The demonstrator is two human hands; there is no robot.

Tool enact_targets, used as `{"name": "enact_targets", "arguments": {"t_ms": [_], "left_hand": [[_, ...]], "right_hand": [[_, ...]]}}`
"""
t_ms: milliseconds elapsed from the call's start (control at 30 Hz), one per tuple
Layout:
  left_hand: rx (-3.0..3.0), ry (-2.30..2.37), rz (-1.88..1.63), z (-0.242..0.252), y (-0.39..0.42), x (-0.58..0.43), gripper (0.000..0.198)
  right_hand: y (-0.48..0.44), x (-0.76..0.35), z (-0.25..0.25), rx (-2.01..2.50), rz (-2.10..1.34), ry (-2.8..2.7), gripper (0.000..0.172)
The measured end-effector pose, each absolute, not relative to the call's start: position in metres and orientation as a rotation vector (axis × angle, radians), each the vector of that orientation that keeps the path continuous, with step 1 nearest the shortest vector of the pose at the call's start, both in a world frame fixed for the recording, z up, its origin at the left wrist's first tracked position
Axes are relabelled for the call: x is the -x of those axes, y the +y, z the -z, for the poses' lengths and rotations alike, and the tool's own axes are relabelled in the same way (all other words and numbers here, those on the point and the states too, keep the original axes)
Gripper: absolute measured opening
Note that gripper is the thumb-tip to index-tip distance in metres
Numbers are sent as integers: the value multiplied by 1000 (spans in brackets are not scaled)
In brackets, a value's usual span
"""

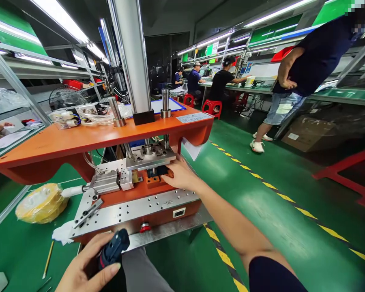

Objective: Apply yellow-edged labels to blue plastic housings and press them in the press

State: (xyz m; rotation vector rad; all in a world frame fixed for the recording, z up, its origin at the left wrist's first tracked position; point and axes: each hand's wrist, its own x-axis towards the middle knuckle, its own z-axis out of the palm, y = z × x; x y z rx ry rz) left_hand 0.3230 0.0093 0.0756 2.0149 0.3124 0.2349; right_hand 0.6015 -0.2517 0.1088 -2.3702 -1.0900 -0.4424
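Observation:
My left hand point(85, 265) is at the bottom of the view, shut around a dark blue plastic part point(114, 248) with a red patch near its lower end. My right hand point(179, 174) reaches under the orange top plate point(94, 136) of a benchtop press. Its fingers rest on a small black part point(158, 171) seated on an orange block point(153, 181), below the steel die plate point(149, 156). My fingers hide part of this black piece. A drilled steel base plate point(134, 215) lies in front of my right hand.
A pneumatic cylinder point(105, 182) lies left of the fixture. A plastic-wrapped yellow roll point(41, 202), a white cloth point(62, 233) and a pencil point(48, 259) are on the green bench. A person point(304, 73) stands at right; several others sit at far benches.

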Motion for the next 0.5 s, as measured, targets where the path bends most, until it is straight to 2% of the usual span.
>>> {"name": "enact_targets", "arguments": {"t_ms": [133, 267, 500], "left_hand": [[-2272, 39, -291, -109, 6, -369, 47], [-2398, -62, -356, -129, -6, -415, 48], [-2693, -333, -318, -149, -45, -505, 45]], "right_hand": [[-235, -632, -124, 2387, 249, -1214, 25], [-236, -626, -117, 2331, 305, -1154, 32], [-291, -545, -81, 1788, 946, -654, 39]]}}
